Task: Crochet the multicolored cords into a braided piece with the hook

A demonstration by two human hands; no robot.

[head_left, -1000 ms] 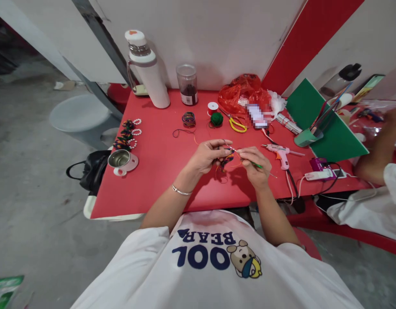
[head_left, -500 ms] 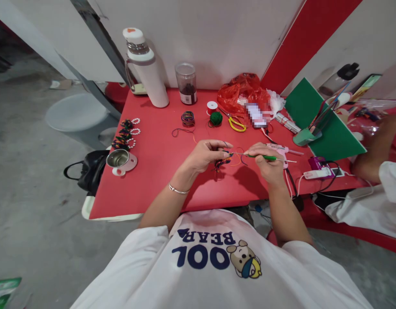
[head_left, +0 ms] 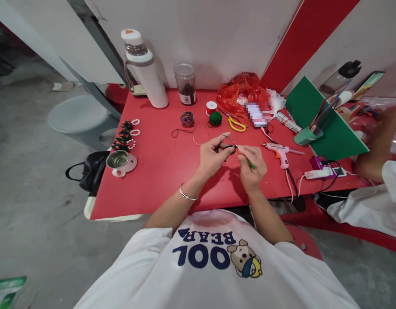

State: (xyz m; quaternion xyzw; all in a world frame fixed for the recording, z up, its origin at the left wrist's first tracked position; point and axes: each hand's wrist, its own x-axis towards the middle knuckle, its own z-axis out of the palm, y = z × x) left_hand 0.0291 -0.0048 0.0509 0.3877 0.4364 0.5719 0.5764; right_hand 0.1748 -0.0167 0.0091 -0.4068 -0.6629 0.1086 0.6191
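One crochet hook (head_left: 251, 164), slanted, tip forward-left

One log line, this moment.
left hand: pinches yarn piece | right hand: holds hook | beyond hands: multicolour ball, green ball | right of hands: glue gun

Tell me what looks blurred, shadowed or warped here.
Head view: mosaic covers the phone; the thermos leans outward, probably wide-angle distortion; soft shadow marks the wall behind it; the dark yarn in the left hand lacks clear detail.
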